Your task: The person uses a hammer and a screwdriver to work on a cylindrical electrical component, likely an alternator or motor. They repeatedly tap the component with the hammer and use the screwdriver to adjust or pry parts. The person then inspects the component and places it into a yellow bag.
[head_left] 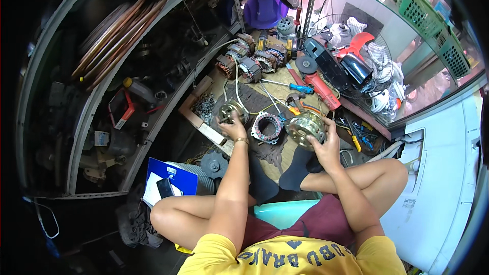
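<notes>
My left hand is closed on the edge of a round metal motor cover with openings in its face. A larger, brass-coloured round motor housing is gripped in my right hand, thumb on its near side. On the wooden board between my hands lies a stator ring with copper windings, touching neither hand. White wires run up behind the left cover; whether they join it I cannot tell.
Several wound stators cluster at the back. A blue-handled screwdriver, a red angle grinder and pliers lie beyond and to the right. A wooden box of screws sits left. A phone rests on a blue folder.
</notes>
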Action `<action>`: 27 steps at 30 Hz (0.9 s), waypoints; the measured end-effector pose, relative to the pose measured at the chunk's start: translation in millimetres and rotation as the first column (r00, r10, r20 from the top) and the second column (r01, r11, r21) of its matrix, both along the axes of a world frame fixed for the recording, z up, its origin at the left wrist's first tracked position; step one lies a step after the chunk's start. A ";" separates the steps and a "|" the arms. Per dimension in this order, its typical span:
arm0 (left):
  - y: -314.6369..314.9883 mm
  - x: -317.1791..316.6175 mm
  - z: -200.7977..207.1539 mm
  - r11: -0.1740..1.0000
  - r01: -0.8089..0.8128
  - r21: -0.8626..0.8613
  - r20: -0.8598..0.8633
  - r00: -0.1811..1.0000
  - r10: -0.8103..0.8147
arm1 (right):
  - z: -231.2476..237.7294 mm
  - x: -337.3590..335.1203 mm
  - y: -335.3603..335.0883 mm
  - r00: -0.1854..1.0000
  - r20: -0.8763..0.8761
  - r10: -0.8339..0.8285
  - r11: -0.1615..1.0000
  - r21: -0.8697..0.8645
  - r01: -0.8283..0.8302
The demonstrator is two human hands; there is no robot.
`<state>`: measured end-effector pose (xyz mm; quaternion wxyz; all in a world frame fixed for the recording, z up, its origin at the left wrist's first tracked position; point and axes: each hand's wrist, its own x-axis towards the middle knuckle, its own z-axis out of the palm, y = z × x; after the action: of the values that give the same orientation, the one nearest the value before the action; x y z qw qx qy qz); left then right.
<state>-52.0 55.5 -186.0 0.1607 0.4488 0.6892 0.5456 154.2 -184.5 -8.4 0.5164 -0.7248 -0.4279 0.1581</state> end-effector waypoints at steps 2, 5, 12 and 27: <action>27.1 -25.4 -6.9 0.992 0.124 -0.030 0.220 0.969 -0.114 | 13.2 -2.3 1.3 0.992 -0.117 0.054 0.987 0.157 -0.035; 33.2 -23.7 -4.5 0.979 0.043 -0.198 0.239 0.971 0.006 | 43.3 7.1 -4.2 0.878 -0.465 0.115 0.953 0.302 0.035; -39.4 -43.9 43.8 0.991 0.133 -0.022 0.830 0.554 -0.056 | -11.6 16.0 -29.0 -0.367 -0.828 0.424 0.891 0.453 0.008; -202.0 -73.3 203.3 0.829 0.506 0.238 0.894 0.220 -0.390 | 20.7 -74.8 -41.7 -0.580 -0.678 0.452 0.810 0.584 -0.051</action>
<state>-125.3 -146.5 17.3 0.6877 0.2370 0.3473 0.5918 79.4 -226.2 12.3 0.6302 -0.0046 0.0206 0.7762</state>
